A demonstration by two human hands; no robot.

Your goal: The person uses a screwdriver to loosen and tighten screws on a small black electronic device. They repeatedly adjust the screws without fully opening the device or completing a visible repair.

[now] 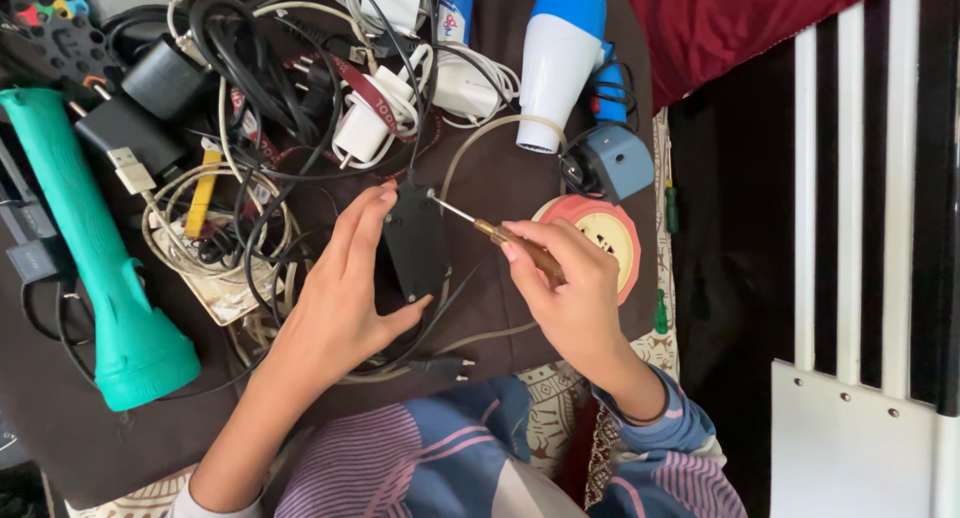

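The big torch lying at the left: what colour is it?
Teal green torch, clearest in the head view.

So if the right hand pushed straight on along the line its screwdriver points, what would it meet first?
The right hand aims the screwdriver up-left; its tip already sits at the top edge of the black adapter held by the left hand, so probably that adapter.

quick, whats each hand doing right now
Left hand: closed around the black adapter, holding it.
Right hand: closed on the screwdriver, whose tip meets the adapter's top corner.
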